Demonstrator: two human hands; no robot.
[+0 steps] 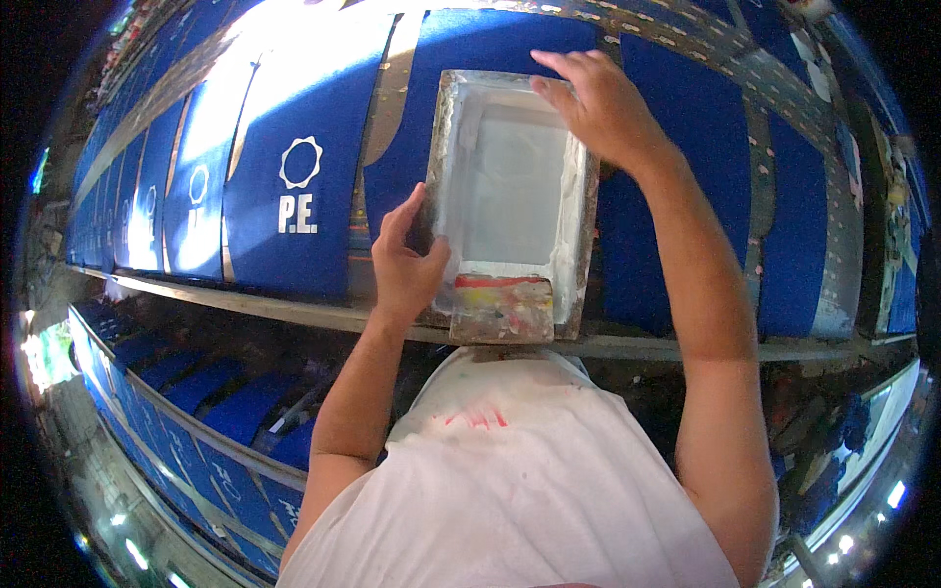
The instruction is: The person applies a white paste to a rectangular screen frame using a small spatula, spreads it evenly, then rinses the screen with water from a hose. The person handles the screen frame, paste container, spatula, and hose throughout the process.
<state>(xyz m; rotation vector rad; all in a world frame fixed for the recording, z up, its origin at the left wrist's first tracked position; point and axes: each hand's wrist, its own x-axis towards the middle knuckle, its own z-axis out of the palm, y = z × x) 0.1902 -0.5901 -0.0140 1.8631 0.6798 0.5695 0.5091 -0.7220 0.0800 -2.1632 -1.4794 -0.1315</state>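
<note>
A framed screen is lying over a blue cloth piece on a tabletop, a paint-stained block resting at its near end. The left hand, fingers spread, is bracing its left side; the right hand, thumb parted from fingers, is covering its far right corner.

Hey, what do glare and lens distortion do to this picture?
Head view: harsh glare bleaches blue panels at upper left; head view: the long table edge bows and corners go black; head view: the framed screen sits in softer light.
</note>
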